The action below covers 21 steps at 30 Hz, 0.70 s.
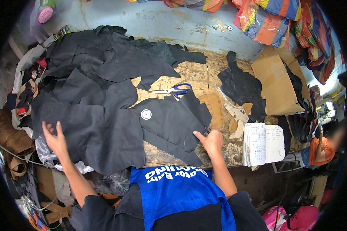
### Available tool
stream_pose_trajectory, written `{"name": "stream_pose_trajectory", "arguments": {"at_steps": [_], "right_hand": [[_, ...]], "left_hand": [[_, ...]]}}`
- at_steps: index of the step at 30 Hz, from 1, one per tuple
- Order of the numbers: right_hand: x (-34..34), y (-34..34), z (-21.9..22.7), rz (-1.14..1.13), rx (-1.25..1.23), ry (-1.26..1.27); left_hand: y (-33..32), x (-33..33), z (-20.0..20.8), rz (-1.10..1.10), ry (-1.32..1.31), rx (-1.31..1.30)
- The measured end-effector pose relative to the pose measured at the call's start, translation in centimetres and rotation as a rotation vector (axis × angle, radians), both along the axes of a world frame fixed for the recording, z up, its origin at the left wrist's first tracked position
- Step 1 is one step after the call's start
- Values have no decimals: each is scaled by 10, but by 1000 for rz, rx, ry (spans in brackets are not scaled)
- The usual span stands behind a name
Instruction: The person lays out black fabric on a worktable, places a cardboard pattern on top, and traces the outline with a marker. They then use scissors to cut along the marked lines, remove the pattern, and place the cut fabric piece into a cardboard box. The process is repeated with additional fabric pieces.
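Left hand (54, 139) is spreading its fingers, thumb apart, at the left edge of a wide black sheet (100, 134); grasping nothing. Right hand (212, 142) is curling at the right edge of a smaller black piece (169, 119); can't tell whether it is gripping anything. Both pieces are lying along the near side of the wooden tabletop (165, 156). A white disc (145, 114) is resting on the smaller piece. Blue-handled scissors (177, 91) are lying just beyond; an open notebook (274, 143) is sitting to the right.
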State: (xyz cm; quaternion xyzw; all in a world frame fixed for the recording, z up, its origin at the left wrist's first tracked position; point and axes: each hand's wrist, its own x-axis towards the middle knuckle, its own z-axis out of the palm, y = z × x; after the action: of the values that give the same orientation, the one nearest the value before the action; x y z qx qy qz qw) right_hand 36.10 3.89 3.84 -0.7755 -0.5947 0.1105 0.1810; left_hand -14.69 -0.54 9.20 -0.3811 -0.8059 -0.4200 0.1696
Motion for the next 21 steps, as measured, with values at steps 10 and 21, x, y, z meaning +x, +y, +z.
{"name": "stream_pose_trajectory", "arguments": {"at_steps": [10, 21], "right_hand": [[3, 35, -39, 31, -92, 709], [2, -11, 91, 303, -155, 1392]], "left_hand": [[-4, 266, -68, -877, -2182, -450], [69, 284, -22, -1121, -2294, 45]]}}
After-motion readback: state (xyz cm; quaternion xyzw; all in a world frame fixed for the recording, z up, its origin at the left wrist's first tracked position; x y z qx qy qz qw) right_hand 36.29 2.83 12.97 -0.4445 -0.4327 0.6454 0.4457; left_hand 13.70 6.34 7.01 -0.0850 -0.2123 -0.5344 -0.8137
